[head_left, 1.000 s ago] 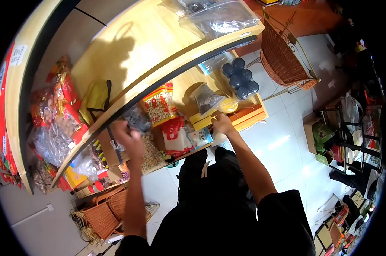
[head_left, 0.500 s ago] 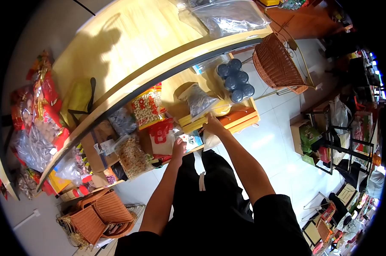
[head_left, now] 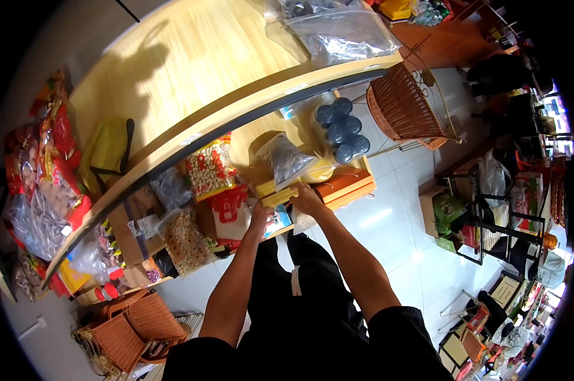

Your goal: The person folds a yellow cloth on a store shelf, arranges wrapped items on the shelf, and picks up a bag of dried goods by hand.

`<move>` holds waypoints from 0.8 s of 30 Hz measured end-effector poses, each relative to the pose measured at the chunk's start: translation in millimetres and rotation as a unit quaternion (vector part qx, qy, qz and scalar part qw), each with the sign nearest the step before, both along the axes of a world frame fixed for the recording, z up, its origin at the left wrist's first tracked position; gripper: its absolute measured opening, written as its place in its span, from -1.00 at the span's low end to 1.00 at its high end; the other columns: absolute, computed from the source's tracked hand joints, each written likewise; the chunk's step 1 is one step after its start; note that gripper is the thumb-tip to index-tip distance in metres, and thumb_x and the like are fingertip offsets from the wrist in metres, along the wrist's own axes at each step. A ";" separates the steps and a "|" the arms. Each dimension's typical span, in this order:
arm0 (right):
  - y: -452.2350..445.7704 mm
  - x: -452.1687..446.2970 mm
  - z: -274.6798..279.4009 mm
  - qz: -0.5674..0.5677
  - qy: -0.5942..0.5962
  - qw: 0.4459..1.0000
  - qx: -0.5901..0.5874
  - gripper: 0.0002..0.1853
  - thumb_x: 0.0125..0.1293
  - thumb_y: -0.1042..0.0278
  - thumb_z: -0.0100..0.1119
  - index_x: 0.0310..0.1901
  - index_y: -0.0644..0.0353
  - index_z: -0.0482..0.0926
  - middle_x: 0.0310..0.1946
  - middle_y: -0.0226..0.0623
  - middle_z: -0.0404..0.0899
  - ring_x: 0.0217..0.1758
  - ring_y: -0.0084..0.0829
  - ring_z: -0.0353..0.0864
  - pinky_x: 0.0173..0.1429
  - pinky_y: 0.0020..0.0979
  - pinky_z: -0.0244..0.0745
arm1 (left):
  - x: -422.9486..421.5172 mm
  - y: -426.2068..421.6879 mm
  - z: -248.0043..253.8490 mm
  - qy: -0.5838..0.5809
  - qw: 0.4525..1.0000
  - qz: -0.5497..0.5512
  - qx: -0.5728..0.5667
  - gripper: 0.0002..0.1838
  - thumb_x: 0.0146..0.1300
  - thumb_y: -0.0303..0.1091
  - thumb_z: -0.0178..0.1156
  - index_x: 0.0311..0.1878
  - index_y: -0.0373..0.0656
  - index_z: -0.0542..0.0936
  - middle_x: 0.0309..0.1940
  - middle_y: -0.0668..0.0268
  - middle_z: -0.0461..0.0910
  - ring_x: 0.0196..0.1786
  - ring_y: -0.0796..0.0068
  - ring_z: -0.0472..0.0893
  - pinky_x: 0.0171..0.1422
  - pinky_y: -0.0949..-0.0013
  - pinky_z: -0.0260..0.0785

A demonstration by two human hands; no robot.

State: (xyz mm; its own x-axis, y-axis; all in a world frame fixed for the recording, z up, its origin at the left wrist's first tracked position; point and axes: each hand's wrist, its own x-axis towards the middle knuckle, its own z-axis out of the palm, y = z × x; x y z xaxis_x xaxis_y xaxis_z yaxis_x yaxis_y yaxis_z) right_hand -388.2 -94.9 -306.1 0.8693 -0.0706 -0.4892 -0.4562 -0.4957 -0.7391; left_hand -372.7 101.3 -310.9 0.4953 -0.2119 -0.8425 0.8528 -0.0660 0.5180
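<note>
On the lower shelf lie flat yellow packets (head_left: pixel 278 194), stacked one on another. My right hand (head_left: pixel 307 199) is closed on their right end. At the left end my left hand (head_left: pixel 259 218) has its fingers curled against the same packets; its fingertips are partly hidden. Behind them leans a clear bag of greyish contents (head_left: pixel 285 157). A red-and-white bag of white sugar (head_left: pixel 229 213) is left of my left hand, and a blue-and-white packet (head_left: pixel 279 220) shows just beneath it. Orange boxes (head_left: pixel 345 186) sit right of my right hand.
Dark-capped bottles (head_left: pixel 342 131) stand at the shelf's right end. Nut bags (head_left: pixel 211 166) and a clear snack bag (head_left: pixel 186 241) fill the left. The upper shelf's edge (head_left: pixel 236 120) overhangs behind my hands. Wicker baskets (head_left: pixel 404 105) stand at the right and lower left.
My left hand has moved up from the blue-and-white packet to the yellow packets' left end. My right hand has shifted slightly left and down along them. The view has shifted a little.
</note>
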 end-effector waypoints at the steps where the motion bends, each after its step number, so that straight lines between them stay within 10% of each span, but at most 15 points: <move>1: 2.8 1.6 10.5 0.012 0.012 1.000 -0.020 -0.44 0.11 0.23 0.21 0.16 0.22 0.42 0.22 0.28 0.36 0.34 0.19 0.32 0.41 -0.12 0.27 | -1.5 -0.1 3.3 -0.007 1.000 0.002 -0.003 -0.40 0.24 -0.37 0.05 0.39 0.02 0.25 0.10 0.27 0.43 0.09 0.28 0.49 0.34 -0.09 0.28; 19: 37.1 -30.0 104.6 -0.109 -0.198 0.968 -0.107 -0.70 0.04 0.45 0.17 -0.13 0.21 0.57 -0.04 0.05 0.48 0.20 0.07 0.32 0.34 -0.02 0.20 | -53.9 24.2 62.0 -0.238 0.969 -0.029 0.057 -0.26 0.13 -0.60 0.15 0.44 -0.27 0.21 0.28 0.16 0.38 0.07 0.35 0.58 0.04 0.37 0.50; 24: 43.0 -30.0 138.1 -0.046 -0.217 0.964 -0.151 -0.42 -0.06 0.56 0.13 0.13 0.22 0.43 0.05 0.26 0.34 0.12 0.23 0.28 0.30 0.04 0.21 | -47.6 26.7 93.6 -0.311 0.944 -0.021 0.104 -0.27 0.09 -0.67 0.17 0.40 -0.25 0.26 0.24 0.16 0.43 0.06 0.29 0.62 0.04 0.36 0.54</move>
State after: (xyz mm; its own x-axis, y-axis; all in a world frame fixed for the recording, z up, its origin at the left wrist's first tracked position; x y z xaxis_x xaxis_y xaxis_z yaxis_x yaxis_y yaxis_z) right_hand -418.2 -51.9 -168.0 0.9708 -0.2385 -0.0273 -0.1891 -0.6899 -0.6987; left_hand -420.3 128.0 -217.3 0.9031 -0.1047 -0.4164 0.3816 -0.2489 0.8902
